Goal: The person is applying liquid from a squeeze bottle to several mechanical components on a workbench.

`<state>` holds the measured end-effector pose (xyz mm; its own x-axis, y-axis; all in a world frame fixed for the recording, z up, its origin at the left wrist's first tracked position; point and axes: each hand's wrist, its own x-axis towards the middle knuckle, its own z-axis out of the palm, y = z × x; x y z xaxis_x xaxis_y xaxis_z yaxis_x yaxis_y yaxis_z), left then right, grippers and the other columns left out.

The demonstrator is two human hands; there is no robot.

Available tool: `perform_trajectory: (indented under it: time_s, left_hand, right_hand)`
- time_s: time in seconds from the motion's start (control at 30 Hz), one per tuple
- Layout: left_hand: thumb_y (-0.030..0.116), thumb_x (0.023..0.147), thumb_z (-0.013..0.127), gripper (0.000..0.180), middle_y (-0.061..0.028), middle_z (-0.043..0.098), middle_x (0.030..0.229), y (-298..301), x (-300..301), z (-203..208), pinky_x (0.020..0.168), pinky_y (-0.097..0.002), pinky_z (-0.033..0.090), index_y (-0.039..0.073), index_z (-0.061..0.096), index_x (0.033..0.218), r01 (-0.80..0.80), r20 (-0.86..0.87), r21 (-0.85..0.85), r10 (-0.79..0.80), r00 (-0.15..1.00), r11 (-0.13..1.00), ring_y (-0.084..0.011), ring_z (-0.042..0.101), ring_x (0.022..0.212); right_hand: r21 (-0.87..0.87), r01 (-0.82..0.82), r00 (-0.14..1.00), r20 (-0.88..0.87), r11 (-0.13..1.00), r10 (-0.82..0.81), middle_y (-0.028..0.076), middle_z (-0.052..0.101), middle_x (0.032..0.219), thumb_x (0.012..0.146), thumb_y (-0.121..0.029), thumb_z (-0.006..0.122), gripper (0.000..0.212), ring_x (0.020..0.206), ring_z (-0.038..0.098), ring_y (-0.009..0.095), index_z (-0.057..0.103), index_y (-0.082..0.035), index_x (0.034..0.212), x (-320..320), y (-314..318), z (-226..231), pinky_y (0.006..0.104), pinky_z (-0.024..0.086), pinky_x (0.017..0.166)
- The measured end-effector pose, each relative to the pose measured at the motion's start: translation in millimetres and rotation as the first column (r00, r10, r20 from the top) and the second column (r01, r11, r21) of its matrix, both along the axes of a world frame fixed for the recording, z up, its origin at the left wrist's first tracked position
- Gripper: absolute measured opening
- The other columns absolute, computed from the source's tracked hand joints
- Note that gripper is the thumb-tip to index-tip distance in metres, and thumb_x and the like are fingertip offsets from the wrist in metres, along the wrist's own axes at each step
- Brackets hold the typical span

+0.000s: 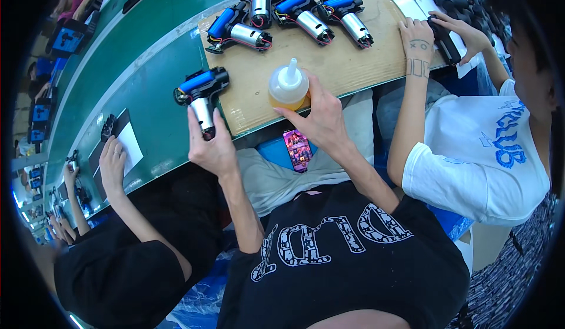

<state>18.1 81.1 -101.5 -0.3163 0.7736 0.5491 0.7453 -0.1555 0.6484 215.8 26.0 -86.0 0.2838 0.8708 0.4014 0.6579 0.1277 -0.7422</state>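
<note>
My left hand is closed round the silver cylinder of a motor assembly. Its blue battery pack and black housing point away from me, over the green bench. In my right hand is a squeeze bottle, translucent white with a nozzle on top and yellowish liquid low inside. The bottle is upright or nearly so at the near edge of a cardboard sheet; I cannot tell whether it touches the sheet. My fingers wrap its right side. Several similar motor assemblies with red and yellow wires lie farther back on the cardboard.
A phone with a lit screen rests on my lap. On my right, a co-worker in a white shirt handles a black part. Left of me, another person's hand is by a white sheet on the green bench.
</note>
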Motion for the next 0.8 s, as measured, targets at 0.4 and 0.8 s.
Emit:
perform_trajectory:
  time_s: [0.4,0.8]
  left_hand:
    - [0.002,0.087,0.07,0.053,-0.0286,0.063,0.13,-55.7,41.9,2.8,0.103,-0.0457,0.048,-0.004,0.057,0.138,0.529,0.06,-0.041,-0.526,0.848,0.848,-0.0407,0.061,0.125]
    - [0.007,0.087,0.076,0.055,-0.0282,0.063,0.13,2.7,-2.2,14.0,0.108,-0.0415,0.044,-0.004,0.053,0.136,0.348,0.315,-0.13,-0.294,0.902,0.928,-0.0343,0.06,0.126]
  right_hand:
    - [0.009,0.088,0.996,-0.021,0.996,-0.088,0.018,0.072,0.104,0.076,-0.028,0.089,0.066,0.091,0.073,0.029,0.055,0.0,0.125,24.7,-3.5,-7.8,0.0379,0.058,0.08]
    - [0.036,0.086,0.995,0.043,0.996,-0.087,0.017,0.068,0.113,0.077,-0.028,0.088,0.067,0.102,0.069,0.034,0.054,-0.002,0.128,18.4,4.1,-6.7,0.0425,0.053,0.089]
